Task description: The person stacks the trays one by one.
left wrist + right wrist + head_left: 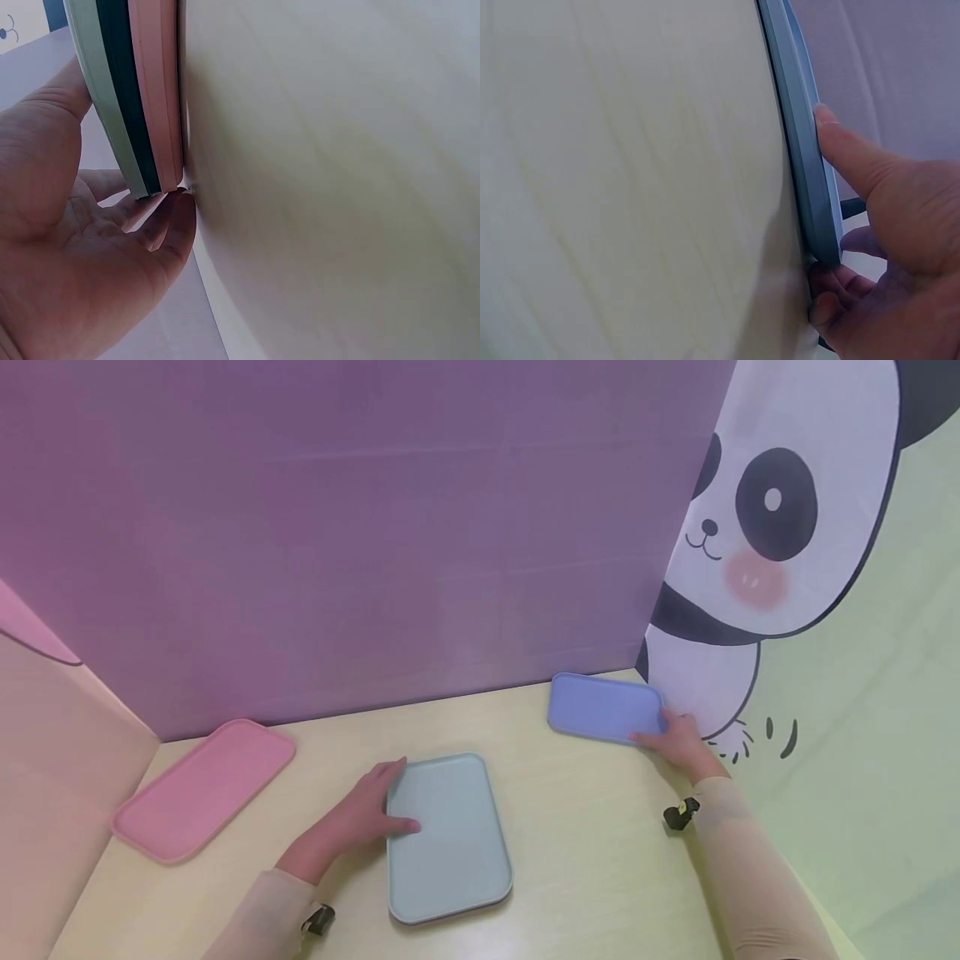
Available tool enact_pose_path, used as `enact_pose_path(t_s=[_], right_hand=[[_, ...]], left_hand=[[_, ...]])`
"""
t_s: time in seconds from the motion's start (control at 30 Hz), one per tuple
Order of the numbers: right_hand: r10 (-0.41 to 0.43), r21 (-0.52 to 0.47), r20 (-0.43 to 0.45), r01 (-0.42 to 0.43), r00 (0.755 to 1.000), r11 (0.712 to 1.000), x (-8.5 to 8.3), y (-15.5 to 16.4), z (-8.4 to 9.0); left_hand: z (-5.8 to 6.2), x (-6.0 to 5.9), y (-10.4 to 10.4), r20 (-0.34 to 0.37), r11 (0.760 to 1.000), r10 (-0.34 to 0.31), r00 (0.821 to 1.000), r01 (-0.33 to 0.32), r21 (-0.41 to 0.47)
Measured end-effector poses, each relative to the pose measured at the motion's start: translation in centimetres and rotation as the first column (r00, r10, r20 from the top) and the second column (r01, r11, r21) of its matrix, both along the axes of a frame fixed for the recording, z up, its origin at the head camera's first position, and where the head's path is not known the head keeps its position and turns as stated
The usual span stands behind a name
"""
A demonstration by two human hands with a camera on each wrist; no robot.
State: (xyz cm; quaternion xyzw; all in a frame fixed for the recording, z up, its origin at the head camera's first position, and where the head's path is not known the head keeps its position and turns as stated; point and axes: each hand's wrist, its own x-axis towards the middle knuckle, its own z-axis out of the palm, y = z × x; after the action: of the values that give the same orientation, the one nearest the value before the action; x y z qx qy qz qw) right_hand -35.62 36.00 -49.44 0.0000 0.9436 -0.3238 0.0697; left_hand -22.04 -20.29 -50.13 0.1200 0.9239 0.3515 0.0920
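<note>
- Head view: my left hand (352, 827) pinches the left edge of the pale green rectangular plastic tray (447, 837), thumb on top; it lies flat mid-table, long axis running away from me. My right hand (678, 743) grips the near right corner of the blue rectangular plastic tray (603, 707), long axis across the wooden table (585, 827). The pink rectangular plastic tray (202, 787) lies untouched; I judge nothing stacked yet.
- Left wrist view: fingers (169, 225) curl under the green rim.
- Right wrist view: thumb (847, 150) over the blue rim, fingertips tucked beneath.
</note>
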Motion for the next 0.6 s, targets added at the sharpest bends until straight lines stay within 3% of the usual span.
enact_pose_path(t_s=[0.6], right_hand=[[0.014, -0.058, 0.018, -0.013, 1.000, 0.998, -0.01, 0.05, -0.46]], left_hand=[[-0.06, -0.02, 0.12, -0.002, 1.000, 0.000, 1.000, 0.000, -0.007]])
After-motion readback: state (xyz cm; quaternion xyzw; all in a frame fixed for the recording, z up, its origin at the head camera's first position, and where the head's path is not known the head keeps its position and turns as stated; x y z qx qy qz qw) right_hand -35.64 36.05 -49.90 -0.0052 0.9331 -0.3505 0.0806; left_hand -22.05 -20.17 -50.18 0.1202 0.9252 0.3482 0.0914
